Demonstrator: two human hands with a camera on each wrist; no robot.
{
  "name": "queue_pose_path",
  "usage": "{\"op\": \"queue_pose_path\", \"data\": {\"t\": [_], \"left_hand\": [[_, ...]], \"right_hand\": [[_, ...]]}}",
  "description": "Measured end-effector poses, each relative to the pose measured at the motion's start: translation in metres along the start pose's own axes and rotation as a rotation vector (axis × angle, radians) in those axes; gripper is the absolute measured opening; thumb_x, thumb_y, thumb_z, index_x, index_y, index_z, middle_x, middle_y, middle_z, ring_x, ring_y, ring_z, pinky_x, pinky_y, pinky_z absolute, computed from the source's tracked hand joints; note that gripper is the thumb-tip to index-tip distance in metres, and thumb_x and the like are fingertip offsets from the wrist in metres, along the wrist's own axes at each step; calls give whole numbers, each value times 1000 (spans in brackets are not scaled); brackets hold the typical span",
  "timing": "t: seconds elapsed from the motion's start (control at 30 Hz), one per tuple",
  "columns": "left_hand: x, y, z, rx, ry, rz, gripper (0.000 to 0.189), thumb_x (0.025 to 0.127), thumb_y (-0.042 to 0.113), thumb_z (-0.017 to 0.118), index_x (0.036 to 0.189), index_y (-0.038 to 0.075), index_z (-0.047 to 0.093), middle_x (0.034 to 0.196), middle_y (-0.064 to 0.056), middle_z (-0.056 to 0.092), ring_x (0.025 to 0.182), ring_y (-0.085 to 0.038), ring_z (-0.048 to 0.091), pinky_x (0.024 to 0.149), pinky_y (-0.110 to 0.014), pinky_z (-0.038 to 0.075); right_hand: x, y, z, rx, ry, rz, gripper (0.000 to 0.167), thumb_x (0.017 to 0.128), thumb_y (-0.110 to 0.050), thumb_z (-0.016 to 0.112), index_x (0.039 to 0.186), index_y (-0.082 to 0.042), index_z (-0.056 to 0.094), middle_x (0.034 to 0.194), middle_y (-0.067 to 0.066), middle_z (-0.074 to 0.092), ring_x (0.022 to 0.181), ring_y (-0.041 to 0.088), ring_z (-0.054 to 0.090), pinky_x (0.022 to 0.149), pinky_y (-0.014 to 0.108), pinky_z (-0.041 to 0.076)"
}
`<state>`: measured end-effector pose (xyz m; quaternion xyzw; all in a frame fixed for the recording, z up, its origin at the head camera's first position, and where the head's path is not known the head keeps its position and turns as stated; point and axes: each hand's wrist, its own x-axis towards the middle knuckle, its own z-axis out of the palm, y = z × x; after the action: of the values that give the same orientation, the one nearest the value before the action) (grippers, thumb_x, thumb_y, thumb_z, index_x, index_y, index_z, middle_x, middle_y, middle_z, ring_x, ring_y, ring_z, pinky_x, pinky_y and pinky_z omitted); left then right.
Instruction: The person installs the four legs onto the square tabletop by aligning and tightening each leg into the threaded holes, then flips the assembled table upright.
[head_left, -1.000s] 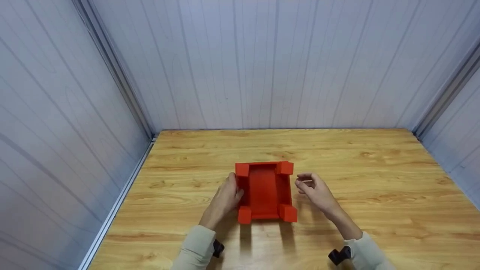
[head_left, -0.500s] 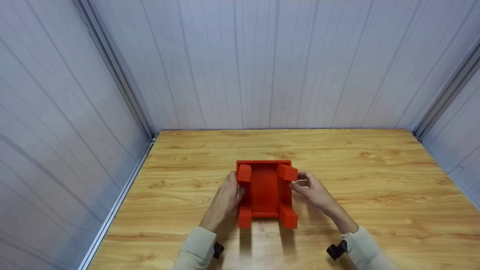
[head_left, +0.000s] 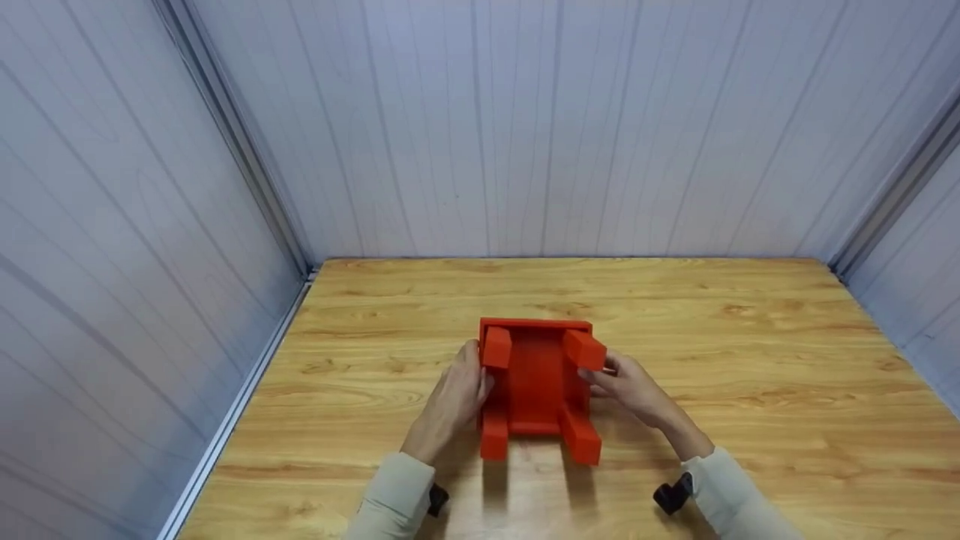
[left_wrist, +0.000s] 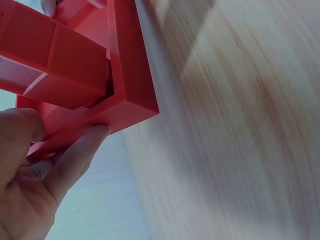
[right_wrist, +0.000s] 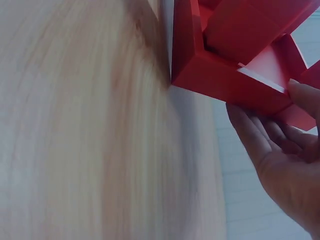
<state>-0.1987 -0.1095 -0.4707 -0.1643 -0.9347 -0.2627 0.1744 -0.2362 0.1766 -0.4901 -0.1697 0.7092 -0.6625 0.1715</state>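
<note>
A small red stool (head_left: 535, 375) is held on its side at the middle of the table, its several square legs pointing towards me. My left hand (head_left: 454, 390) grips the left rim, with the thumb on the inner side and the fingers outside; the left wrist view has the rim (left_wrist: 135, 85) between them. On the opposite side, my right hand (head_left: 637, 391) pinches the right rim. In the right wrist view, the right thumb (right_wrist: 302, 95) lies over the rim's inner edge and the other fingers press its outer face. The stool's top surface is hidden.
The wood-grain table (head_left: 360, 322) reaches back to a pale panelled wall (head_left: 517, 135). A metal edge strip (head_left: 225, 416) runs along the left side, and another panelled wall (head_left: 97, 247) rises there. Shadows of the legs fall in front of the stool.
My right hand has moved left from beside the stool and taken hold of its right rim. The stool has tilted, so its legs show longer and point lower. My left hand keeps its grip.
</note>
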Motion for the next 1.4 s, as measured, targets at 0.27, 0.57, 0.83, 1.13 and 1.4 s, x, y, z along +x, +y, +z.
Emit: {"op": "queue_pose_path", "data": {"t": [0.27, 0.57, 0.83, 1.13, 1.4], "left_hand": [[0, -1, -3, 7, -21, -3, 39, 94, 1, 51, 131, -4, 37, 117, -18, 54, 110, -27, 57, 94, -38, 53], [5, -4, -7, -40, 34, 64, 50, 90, -2, 56, 136, -1, 36, 117, -13, 54, 102, -21, 58, 88, -34, 55], [12, -7, -13, 12, 212, 130, 40, 94, 15, 59, 127, 0, 44, 98, -8, 55, 89, -18, 55, 73, -32, 55], [8, -18, -14, 115, 254, 120, 28, 91, 23, 65, 111, 6, 55, 93, -5, 59, 82, -17, 58, 57, -30, 53], [3, -23, -10, 173, 242, 97, 20, 92, 26, 64, 105, 11, 59, 96, -2, 61, 85, -15, 60, 60, -29, 56]], "right_hand": [[-4, -4, 2, -51, 50, -107, 50, 96, -18, 57, 137, 6, 42, 130, 22, 53, 109, 17, 61, 90, 42, 55], [-8, -10, 4, -152, 142, -240, 42, 94, -5, 57, 133, 4, 47, 124, 20, 55, 107, 16, 60, 86, 27, 55], [-11, -16, 14, -195, 295, -448, 37, 88, 10, 58, 124, 5, 55, 109, 2, 64, 100, 12, 64, 82, 23, 57], [-20, -38, 26, -298, 290, -770, 40, 80, 21, 60, 118, 9, 57, 113, 7, 63, 112, 10, 60, 95, 28, 52], [-17, -37, 24, -299, 200, -929, 44, 72, 28, 61, 113, 16, 53, 113, 20, 59, 112, 21, 58, 102, 31, 48]]}}
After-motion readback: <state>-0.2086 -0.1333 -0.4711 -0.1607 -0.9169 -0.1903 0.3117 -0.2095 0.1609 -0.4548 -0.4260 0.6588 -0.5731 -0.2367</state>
